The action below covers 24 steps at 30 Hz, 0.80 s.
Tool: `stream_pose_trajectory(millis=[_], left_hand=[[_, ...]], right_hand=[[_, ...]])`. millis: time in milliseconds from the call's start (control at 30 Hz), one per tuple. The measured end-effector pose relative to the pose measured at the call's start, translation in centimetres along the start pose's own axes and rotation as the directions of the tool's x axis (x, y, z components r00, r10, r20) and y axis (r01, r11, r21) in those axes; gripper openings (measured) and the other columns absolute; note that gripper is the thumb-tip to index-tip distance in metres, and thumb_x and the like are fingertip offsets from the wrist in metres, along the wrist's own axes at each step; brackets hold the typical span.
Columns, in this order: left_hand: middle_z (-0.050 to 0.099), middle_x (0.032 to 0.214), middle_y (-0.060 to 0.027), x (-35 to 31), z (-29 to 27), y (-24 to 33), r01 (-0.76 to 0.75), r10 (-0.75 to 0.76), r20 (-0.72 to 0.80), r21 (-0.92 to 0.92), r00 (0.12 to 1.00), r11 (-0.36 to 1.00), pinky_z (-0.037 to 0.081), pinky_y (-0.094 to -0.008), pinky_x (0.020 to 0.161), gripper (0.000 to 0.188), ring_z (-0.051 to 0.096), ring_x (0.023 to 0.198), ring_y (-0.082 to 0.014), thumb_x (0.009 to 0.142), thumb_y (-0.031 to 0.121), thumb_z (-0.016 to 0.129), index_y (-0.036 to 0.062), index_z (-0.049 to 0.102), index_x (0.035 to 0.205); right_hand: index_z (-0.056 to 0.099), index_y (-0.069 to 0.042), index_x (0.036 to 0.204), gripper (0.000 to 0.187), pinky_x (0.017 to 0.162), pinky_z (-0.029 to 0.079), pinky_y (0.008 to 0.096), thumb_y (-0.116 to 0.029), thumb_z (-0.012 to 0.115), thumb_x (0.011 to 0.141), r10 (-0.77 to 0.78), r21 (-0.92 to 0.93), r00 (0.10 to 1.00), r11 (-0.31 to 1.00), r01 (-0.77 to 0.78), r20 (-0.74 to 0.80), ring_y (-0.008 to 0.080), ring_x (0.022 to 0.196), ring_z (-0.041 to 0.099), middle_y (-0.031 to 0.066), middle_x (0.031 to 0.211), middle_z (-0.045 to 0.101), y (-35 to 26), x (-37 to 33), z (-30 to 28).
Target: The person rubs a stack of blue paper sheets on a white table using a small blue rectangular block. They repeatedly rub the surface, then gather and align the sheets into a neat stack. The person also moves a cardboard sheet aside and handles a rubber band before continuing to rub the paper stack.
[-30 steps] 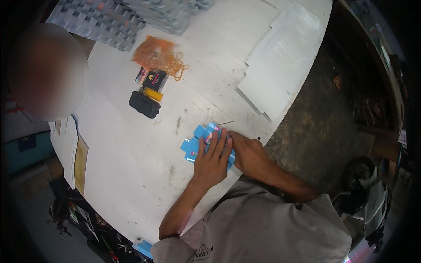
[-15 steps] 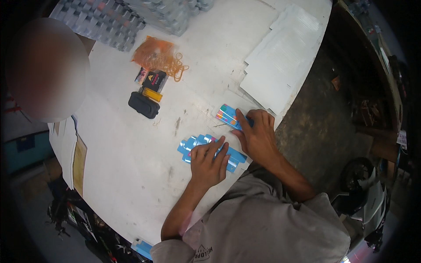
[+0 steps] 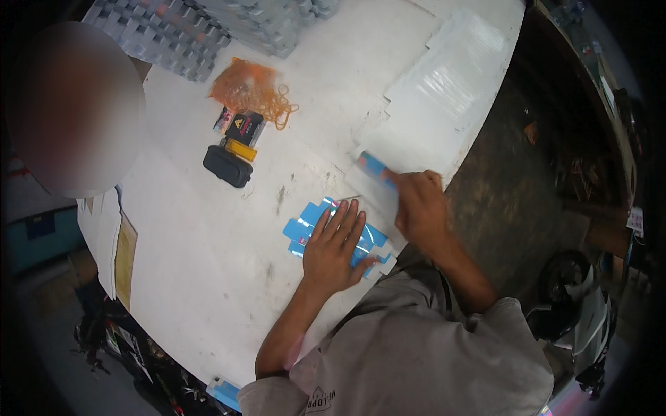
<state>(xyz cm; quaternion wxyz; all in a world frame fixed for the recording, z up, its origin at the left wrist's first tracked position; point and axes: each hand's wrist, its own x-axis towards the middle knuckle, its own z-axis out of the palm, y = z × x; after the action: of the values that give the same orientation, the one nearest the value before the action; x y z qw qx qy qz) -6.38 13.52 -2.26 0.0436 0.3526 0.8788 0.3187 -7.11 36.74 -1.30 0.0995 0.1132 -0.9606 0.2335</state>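
Observation:
A flat blue carton blank (image 3: pixel 300 229) with stepped flaps lies on the white table near its front edge. My left hand (image 3: pixel 331 249) rests flat on it, palm down, fingers stretched out. To the right, my right hand (image 3: pixel 423 204) is closed on a slim blue folded carton (image 3: pixel 375 166) with coloured marks. This carton is smeared by motion, and its near end is hidden by the fingers. It is over the table, close to the stack of white blanks (image 3: pixel 451 76).
Grey stacked pieces (image 3: pixel 166 35) stand at the far left. Closer are an orange bag of rubber bands (image 3: pixel 243 84), a dark pack (image 3: pixel 244 128), a yellow lighter (image 3: pixel 241 150) and a black case (image 3: pixel 227 166). Another person (image 3: pixel 76 111) is at the left. A blue piece (image 3: pixel 225 394) is at the near-left edge.
My right hand has moved slightly right with the folded carton, now turned steeper. My left hand has flattened and spread on the blank, which has spread out and shifted a little.

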Motion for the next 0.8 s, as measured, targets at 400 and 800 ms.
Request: stream_pose_trajectory(millis=[400, 800], left_hand=[[0.068, 0.137, -0.0204, -0.2, 1.1, -0.5, 0.007, -0.002, -0.168, 0.026, 0.986, 1.000, 0.044, -0.0461, 0.115, 0.046, 0.063, 0.132, -0.0323, 0.100, 0.013, 0.060, -0.0074, 0.060, 0.141], [0.050, 0.158, -0.0225, -1.0, 1.4, -0.2, 0.037, -0.006, -0.132, 0.236, 0.991, 0.971, 0.030, -0.0547, 0.124, 0.062, 0.049, 0.146, -0.0372, 0.085, 0.004, 0.062, -0.0046, 0.055, 0.146]], right_hand=[[0.059, 0.002, 0.143, 0.058, 0.094, 0.039, 0.0491, -0.016, 0.076, 0.090, 0.139, -0.143, 0.988, 0.979, -0.149, -0.073, 0.0337, 0.105, 0.055, 0.0180, 0.110, 0.059, -2.7, 0.5, 0.7], [0.058, 0.007, 0.134, 0.054, 0.087, 0.049, 0.0467, -0.003, 0.070, 0.082, 0.214, 0.288, 0.973, 0.930, -0.229, 0.083, 0.0372, 0.095, 0.061, 0.0199, 0.104, 0.064, -5.7, -1.3, 0.7]])
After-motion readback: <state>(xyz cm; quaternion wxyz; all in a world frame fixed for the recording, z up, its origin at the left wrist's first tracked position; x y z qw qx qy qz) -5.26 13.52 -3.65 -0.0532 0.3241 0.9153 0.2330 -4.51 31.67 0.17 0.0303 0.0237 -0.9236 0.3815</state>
